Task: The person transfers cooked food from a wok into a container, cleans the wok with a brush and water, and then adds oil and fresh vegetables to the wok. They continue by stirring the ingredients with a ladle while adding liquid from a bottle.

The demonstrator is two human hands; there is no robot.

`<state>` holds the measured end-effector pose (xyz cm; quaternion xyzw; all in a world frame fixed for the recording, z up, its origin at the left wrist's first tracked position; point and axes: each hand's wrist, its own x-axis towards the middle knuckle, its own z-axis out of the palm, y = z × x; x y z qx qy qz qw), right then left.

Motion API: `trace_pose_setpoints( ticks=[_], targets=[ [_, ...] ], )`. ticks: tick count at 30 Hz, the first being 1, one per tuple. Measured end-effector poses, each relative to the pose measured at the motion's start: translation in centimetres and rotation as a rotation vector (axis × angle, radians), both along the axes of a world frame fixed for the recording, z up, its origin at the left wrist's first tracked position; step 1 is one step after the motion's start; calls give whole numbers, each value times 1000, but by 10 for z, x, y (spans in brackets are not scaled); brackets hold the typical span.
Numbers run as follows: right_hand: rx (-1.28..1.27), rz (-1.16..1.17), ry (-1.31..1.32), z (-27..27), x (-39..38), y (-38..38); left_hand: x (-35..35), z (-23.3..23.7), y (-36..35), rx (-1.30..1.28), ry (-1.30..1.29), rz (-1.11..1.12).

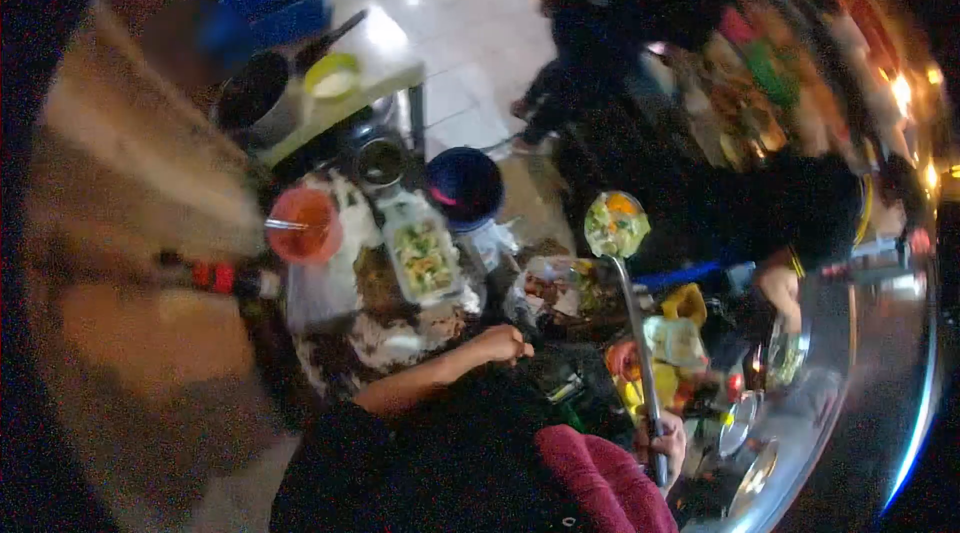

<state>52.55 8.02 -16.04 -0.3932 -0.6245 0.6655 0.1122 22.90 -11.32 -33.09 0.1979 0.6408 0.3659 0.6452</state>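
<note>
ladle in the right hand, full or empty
Full: green and orange food pieces cover the bowl of the ladle, whose handle the right hand grips.

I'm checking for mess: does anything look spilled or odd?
Possibly: brown patches mark the white surface beside the chopped vegetables; blur hides whether that's spillage or pattern. Nothing visibly drips from the ladle in the right hand.
</note>
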Motion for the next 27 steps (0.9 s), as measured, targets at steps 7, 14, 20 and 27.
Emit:
trace_pose_setpoints(
  ticks=[7, 14, 20, 27],
  targets=[
    [-11, 461, -139, -23, -109, 49, 27, -59, -76, 148, 107, 595],
    [-176, 697, -169, 5, -190, 1, 39, -71, -95, 48, 10, 1012],
    [-237, 873, -203, -12, -209, -12, 1, -159, -111, 31, -230, 1220],
    [254, 1195, -182, -16, -216, -39, -15, -108, -112, 432, -381, 1386]
  ],
)
